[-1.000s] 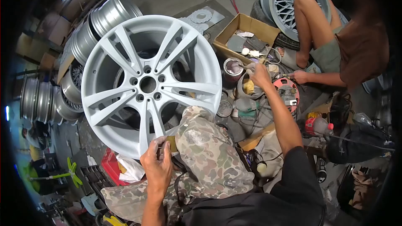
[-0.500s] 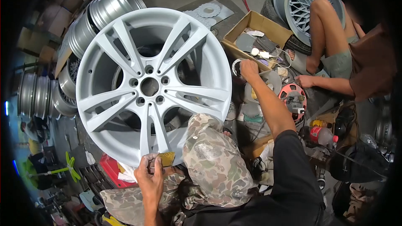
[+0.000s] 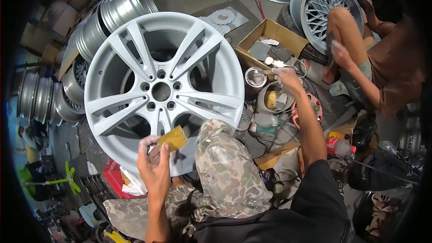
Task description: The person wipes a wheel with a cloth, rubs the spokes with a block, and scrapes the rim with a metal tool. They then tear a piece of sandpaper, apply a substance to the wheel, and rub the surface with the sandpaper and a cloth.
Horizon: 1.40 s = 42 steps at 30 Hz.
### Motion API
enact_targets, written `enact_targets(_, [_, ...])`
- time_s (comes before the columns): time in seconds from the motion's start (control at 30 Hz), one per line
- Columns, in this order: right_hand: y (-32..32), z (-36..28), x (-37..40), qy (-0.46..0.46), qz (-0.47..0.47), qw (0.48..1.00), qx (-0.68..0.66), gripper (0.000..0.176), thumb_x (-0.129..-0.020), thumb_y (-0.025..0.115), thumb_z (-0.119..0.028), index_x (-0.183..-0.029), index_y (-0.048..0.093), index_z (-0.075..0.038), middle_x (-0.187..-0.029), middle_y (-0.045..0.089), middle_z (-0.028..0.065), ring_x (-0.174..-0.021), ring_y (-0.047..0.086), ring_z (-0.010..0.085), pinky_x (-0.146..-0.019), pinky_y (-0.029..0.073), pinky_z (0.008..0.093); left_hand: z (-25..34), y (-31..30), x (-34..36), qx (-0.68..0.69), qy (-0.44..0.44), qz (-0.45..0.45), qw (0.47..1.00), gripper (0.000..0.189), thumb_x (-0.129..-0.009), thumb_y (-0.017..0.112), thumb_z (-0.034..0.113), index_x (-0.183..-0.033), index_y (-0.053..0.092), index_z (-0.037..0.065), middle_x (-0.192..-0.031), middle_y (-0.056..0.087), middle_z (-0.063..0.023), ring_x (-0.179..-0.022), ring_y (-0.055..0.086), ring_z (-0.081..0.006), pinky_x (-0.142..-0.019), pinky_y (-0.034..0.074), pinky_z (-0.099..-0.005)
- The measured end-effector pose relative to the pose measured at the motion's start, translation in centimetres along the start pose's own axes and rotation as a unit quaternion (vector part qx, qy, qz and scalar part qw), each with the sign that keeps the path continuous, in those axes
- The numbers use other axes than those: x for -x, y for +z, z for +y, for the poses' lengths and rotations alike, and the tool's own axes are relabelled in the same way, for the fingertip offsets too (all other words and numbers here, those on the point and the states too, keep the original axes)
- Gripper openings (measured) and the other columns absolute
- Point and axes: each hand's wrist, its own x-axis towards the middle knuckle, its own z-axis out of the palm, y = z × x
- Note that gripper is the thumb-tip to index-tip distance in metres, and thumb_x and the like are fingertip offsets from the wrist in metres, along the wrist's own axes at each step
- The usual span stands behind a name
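My left hand (image 3: 155,164) pinches a flat yellow card (image 3: 173,138) with dark marks on it, held above the lower rim of a large light-grey wheel rim (image 3: 135,94). The wheel lies face up, with paired spokes and a round centre hole. To its right, my right hand (image 3: 288,78) closes on a small yellowish flat strip (image 3: 269,72), mostly hidden by the fingers. The strip's end reaches the edge of an uncovered can (image 3: 255,78) with pale grey stuff inside.
A cardboard box (image 3: 270,31) of odds and ends stands behind the can. Beside it are a taped ring (image 3: 274,99) and a red reel (image 3: 307,110). A co-worker (image 3: 396,63) sits at right by a mesh wheel (image 3: 330,15). Silver wheels (image 3: 126,6) stack at left.
My left hand has lifted the yellow card up off the rim's lower edge. My right hand has shifted right from the can's top, and the can's inside now shows. The co-worker's hands have risen.
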Motion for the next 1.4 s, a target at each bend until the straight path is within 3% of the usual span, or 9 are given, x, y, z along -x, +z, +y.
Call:
enact_targets(0.23, [-1.4, -5.7, 12.4, -0.069, -0.026, 0.946, -0.315, 0.025, -0.104, 0.063, -0.028, -0.104, 0.067, -0.003, -0.085, 0.066, 0.0013, -0.067, 0.058, 0.007, -0.059, 0.046, 0.0231, 1.6, 3.6, -3.5, 0.031, 0.078, -0.078, 0.993, 0.019, -0.098, 0.072, 0.01, -0.11, 0.067, -0.004, -0.095, 0.068, -0.0044, -0.085, 0.065, -0.0095, -0.077, 0.054, -0.024])
enact_targets(0.33, [-1.5, -7.8, 16.8, -0.107, -0.063, 0.925, -0.36, 0.022, -0.106, 0.061, -0.024, -0.107, 0.066, -0.003, -0.086, 0.067, 0.002, -0.068, 0.058, 0.0067, -0.059, 0.046, 0.0229, 1.4, 6.5, -6.0, 0.064, 0.037, -0.15, 0.986, 0.026, -0.096, 0.075, 0.018, -0.106, 0.068, -0.005, -0.096, 0.072, -0.0109, -0.082, 0.067, -0.0112, -0.071, 0.057, -0.0241])
enact_targets(0.37, [-1.4, -8.4, 17.9, -0.114, -0.07, 0.925, -0.355, 0.022, -0.106, 0.061, -0.024, -0.107, 0.066, -0.003, -0.086, 0.067, 0.002, -0.068, 0.058, 0.0067, -0.059, 0.046, 0.0229, 3.5, 7.4, -6.0, 0.047, -0.054, -0.173, 0.982, 0.024, -0.094, 0.075, 0.014, -0.105, 0.067, -0.006, -0.091, 0.072, -0.0111, -0.078, 0.068, -0.0121, -0.07, 0.06, -0.0255])
enact_targets(0.47, [-0.6, -11.0, 21.3, -0.146, -0.099, 0.896, -0.407, 0.019, -0.107, 0.06, -0.02, -0.107, 0.068, -0.003, -0.085, 0.068, 0.0022, -0.068, 0.058, 0.0054, -0.06, 0.047, 0.0222, 1.7, 10.2, -7.0, 0.164, -0.074, -0.225, 0.958, 0.019, -0.092, 0.076, 0.008, -0.102, 0.066, -0.005, -0.088, 0.07, -0.0093, -0.073, 0.068, -0.0117, -0.069, 0.063, -0.0275])
enact_targets(0.77, [2.2, -13.2, 24.9, -0.211, -0.042, 0.944, -0.25, 0.019, -0.103, 0.066, -0.014, -0.112, 0.07, 0.002, -0.088, 0.07, 0.0049, -0.074, 0.064, 0.0082, -0.064, 0.051, 0.0235, 3.9, 7.6, -4.7, 0.231, -0.109, -0.241, 0.936, 0.02, -0.094, 0.074, 0.006, -0.108, 0.065, -0.006, -0.092, 0.071, -0.0105, -0.079, 0.072, -0.0141, -0.073, 0.066, -0.0271])
enact_targets(0.9, [3.3, -13.2, 26.3, -0.307, 0.0, 0.929, -0.209, 0.02, -0.097, 0.071, -0.006, -0.115, 0.071, 0.003, -0.101, 0.07, 0.0077, -0.079, 0.065, 0.0114, -0.07, 0.053, 0.0251, 4.0, 7.1, -4.3, 0.234, -0.128, -0.22, 0.938, 0.027, -0.095, 0.072, 0.005, -0.117, 0.065, -0.008, -0.101, 0.071, -0.0129, -0.085, 0.072, -0.0153, -0.075, 0.066, -0.0276])
enact_targets(0.97, [3.4, -14.3, 27.5, -0.433, 0.097, 0.896, 0.001, 0.023, -0.091, 0.075, -0.004, -0.114, 0.073, 0.002, -0.097, 0.069, 0.0088, -0.08, 0.066, 0.0136, -0.07, 0.054, 0.0261, 3.7, 7.4, -4.4, 0.233, -0.131, -0.227, 0.936, 0.028, -0.095, 0.072, 0.004, -0.119, 0.064, -0.009, -0.104, 0.071, -0.0134, -0.087, 0.072, -0.0156, -0.075, 0.066, -0.0273])
enact_targets(1.23, [4.4, -12.4, 27.5, -0.451, 0.166, 0.877, 0.019, 0.033, -0.083, 0.081, -0.002, -0.116, 0.076, -0.002, -0.093, 0.068, 0.0112, -0.079, 0.066, 0.024, -0.07, 0.052, 0.0346, 3.3, 9.9, -4.3, 0.282, -0.169, -0.238, 0.914, 0.025, -0.098, 0.067, 0.007, -0.117, 0.065, -0.009, -0.112, 0.071, -0.0144, -0.1, 0.072, -0.0218, -0.092, 0.062, -0.0352])
enact_targets(1.4, [4.1, -11.5, 28.0, -0.436, 0.177, 0.882, 0.014, 0.031, -0.083, 0.08, -0.001, -0.114, 0.077, -0.002, -0.089, 0.065, 0.0113, -0.077, 0.065, 0.0247, -0.07, 0.051, 0.0362, 3.2, 11.0, -4.3, 0.285, -0.163, -0.236, 0.915, 0.02, -0.097, 0.065, 0.002, -0.111, 0.065, -0.012, -0.109, 0.072, -0.0198, -0.094, 0.075, -0.0232, -0.085, 0.066, -0.0322])
